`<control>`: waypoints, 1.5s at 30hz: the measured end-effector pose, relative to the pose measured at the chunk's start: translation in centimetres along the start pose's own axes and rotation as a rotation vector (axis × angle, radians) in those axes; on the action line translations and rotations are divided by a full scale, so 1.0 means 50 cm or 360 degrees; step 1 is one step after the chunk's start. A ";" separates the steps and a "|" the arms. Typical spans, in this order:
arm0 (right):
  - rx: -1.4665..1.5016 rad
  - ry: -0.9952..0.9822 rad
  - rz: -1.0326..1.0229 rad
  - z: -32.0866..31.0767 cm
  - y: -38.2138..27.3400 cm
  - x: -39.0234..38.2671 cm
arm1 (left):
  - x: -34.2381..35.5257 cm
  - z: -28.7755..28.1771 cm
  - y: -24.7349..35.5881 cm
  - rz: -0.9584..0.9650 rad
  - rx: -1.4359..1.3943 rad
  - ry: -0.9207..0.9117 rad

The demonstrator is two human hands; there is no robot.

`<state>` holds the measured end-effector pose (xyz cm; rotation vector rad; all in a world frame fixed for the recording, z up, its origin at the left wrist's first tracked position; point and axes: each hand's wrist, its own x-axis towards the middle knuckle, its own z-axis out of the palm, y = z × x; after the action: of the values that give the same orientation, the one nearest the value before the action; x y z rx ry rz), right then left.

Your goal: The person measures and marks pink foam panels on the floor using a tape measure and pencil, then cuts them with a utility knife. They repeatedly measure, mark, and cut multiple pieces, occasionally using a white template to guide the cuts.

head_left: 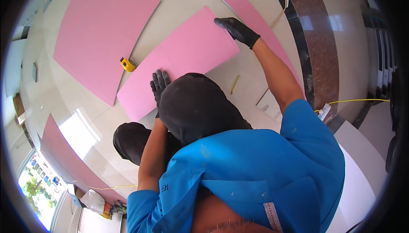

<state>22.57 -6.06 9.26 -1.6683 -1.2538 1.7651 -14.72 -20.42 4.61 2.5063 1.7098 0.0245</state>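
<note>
A long pink board (187,41) lies slantwise in front of me, with a faint dotted line across its middle. My left hand (159,83), in a dark glove, rests on the board's near left part with its fingers stretched out flat. At the far right end, my gloved right hand (239,31) grips the board's edge. Its fingers reach over the top face, while the thumb is hidden. A yellow tape measure (128,64) sits beside the board's left side. To the right of the board, a thin yellow stick (235,84), perhaps a pencil, lies on the floor.
Another large pink sheet (102,32) lies at the left, and a long pink strip (245,5) runs along the right. My bent knees (196,107) are close to the board. A yellow cable (360,100) leads to a white power strip (324,112). Bags (94,202) stand at lower left.
</note>
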 end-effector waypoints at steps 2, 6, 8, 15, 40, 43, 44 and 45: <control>0.0179 -0.0023 -0.0068 0.003 -0.021 0.000 | 0.004 -0.022 -0.017 0.0022 -0.0069 -0.0054; 0.0347 -0.0033 -0.0369 0.025 -0.044 -0.004 | 0.003 -0.046 -0.046 0.0058 -0.0133 -0.0073; 0.0694 -0.0006 -0.0469 0.025 0.004 0.021 | 0.014 -0.067 -0.039 0.0092 -0.0223 -0.0096; 0.1850 0.0008 -0.0125 0.070 0.033 0.030 | 0.035 -0.103 -0.084 0.0235 -0.0350 0.0002; -0.1132 0.1584 -0.0444 0.068 0.425 -0.110 | 0.221 -0.145 -0.091 0.0084 -0.0384 -0.0271; 0.1515 0.0571 -0.0158 0.177 0.300 -0.062 | 0.227 -0.148 -0.101 0.0096 -0.0340 -0.0243; 0.1574 0.0395 -0.0241 0.203 0.273 -0.038 | 0.225 -0.145 -0.107 0.0103 -0.0332 -0.0235; 0.1685 0.0250 -0.0414 0.218 0.271 -0.011 | 0.227 -0.144 -0.107 0.0124 -0.0334 -0.0228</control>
<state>16.28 -17.02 -2.69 -0.9309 -0.2878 1.6217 -16.05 -7.36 10.68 2.3585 1.4730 0.0286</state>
